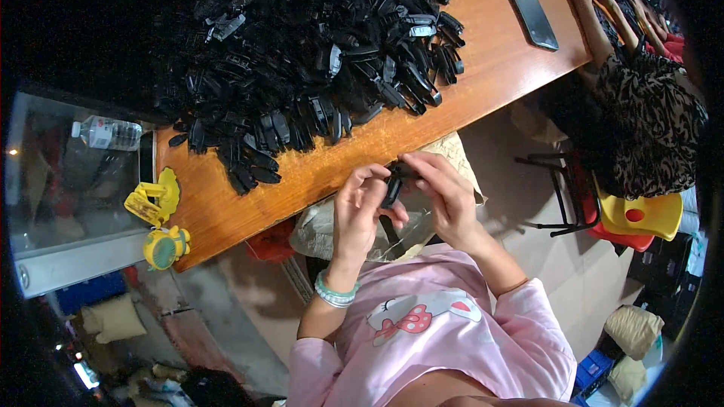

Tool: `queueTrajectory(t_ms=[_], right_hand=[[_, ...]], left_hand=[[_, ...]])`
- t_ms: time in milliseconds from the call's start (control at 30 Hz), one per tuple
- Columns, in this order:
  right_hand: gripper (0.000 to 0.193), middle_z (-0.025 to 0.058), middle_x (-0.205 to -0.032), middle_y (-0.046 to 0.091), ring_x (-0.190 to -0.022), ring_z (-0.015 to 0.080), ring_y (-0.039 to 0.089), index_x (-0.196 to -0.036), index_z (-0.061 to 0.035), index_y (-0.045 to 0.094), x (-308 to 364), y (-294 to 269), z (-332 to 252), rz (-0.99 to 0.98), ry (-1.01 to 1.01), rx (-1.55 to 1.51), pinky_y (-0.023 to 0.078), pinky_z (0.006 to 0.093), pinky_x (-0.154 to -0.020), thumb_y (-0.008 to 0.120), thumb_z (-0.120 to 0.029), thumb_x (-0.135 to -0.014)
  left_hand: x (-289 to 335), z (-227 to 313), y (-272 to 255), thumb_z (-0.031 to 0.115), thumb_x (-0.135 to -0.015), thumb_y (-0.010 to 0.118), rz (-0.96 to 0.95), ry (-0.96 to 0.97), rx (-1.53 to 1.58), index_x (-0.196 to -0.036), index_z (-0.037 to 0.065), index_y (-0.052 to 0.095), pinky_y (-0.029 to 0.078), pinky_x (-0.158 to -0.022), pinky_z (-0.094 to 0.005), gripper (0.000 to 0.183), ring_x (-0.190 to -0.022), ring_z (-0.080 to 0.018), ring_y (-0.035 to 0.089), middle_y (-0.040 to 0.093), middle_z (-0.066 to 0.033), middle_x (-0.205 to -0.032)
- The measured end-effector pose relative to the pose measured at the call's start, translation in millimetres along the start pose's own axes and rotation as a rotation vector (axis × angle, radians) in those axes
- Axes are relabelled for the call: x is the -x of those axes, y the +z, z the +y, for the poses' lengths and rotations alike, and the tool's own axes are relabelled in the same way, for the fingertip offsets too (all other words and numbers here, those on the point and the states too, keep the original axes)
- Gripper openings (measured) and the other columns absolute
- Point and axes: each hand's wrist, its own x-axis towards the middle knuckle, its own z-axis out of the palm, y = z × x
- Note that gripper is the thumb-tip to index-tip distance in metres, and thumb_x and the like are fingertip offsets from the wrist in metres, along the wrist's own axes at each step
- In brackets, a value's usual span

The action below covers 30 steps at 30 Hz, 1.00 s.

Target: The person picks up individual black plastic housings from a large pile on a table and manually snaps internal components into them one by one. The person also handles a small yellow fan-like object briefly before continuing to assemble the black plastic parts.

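Just off the table's near edge, both my hands come together around a small black plastic part (391, 190). My left hand (357, 207) is closed on it, thumb and forefinger pinching its side, with a green and white bracelet on the wrist. The fingers of my right hand (446, 200) close over its upper end. My fingertips cover much of the part, so its exact kind cannot be made out. Beyond my hands, a large heap of similar long, narrow black plastic parts (294, 98) covers much of the wooden table (483, 68).
A dark phone (532, 17) lies toward the table's right end. At the left corner are a yellow holder (154, 197) and a yellow-green toy-like device (165, 247). Behind glass lies a clear bottle (111, 133). To the right, another person sits near a yellow stool (641, 216).
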Motion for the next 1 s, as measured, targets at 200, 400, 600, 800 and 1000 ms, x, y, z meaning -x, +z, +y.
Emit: queueTrajectory(t_ms=[200,400,600,800,1000], right_hand=[[0.038,0.0180,-0.112,0.057,-0.091,0.0236,0.061,-0.127,0.0038,0.046,8.6,-4.9,4.3,0.036,-0.068,-0.134,0.049,0.0288,-0.076,0.046,-0.015,-0.094],[0.041,0.0201,-0.101,0.056,-0.087,0.0319,0.057,-0.126,0.0045,0.045,10.6,-14.8,-0.4,-0.130,0.033,-0.112,0.045,0.0354,-0.077,0.052,-0.001,-0.087],[0.037,0.0200,-0.093,0.053,-0.085,0.0364,0.054,-0.119,0.0038,0.048,5.0,-17.1,-5.5,-0.289,0.145,-0.061,0.043,0.0380,-0.074,0.053,0.002,-0.083],[0.035,0.0200,-0.093,0.054,-0.084,0.0368,0.055,-0.117,0.0038,0.048,10.0,-13.7,-3.7,-0.304,0.100,-0.092,0.044,0.0388,-0.072,0.053,0.003,-0.083],[0.036,0.0201,-0.091,0.053,-0.081,0.0371,0.055,-0.118,0.0038,0.048,18.3,-13.8,0.5,-0.363,0.060,-0.074,0.045,0.0387,-0.071,0.053,0.005,-0.082]], left_hand=[[9.2,1.4,2.5,0.000,-0.085,0.059,-0.031,0.109,-0.283,-0.124,-0.003,0.046,0.053,-0.064,-0.0250,0.041,-0.076,-0.0161,0.062,0.061,-0.0155,-0.098],[13.4,11.6,-1.2,0.003,-0.079,0.067,0.009,0.275,-0.814,-0.106,-0.003,0.061,0.047,-0.064,-0.0246,0.028,-0.070,-0.0124,0.057,0.062,-0.0090,-0.083],[11.4,17.0,-6.2,0.003,-0.076,0.069,-0.041,0.345,-1.008,-0.103,-0.003,0.063,0.045,-0.061,-0.0266,0.028,-0.065,-0.0166,0.056,0.061,-0.0107,-0.077],[10.0,27.0,-0.6,0.003,-0.077,0.068,-0.098,0.418,-1.043,-0.100,-0.004,0.062,0.046,-0.058,-0.0305,0.025,-0.064,-0.0213,0.060,0.062,-0.0137,-0.078],[11.6,41.7,0.0,0.005,-0.074,0.069,-0.231,0.361,-1.193,-0.095,-0.002,0.064,0.046,-0.056,-0.0313,0.023,-0.064,-0.0281,0.063,0.064,-0.0163,-0.076]])
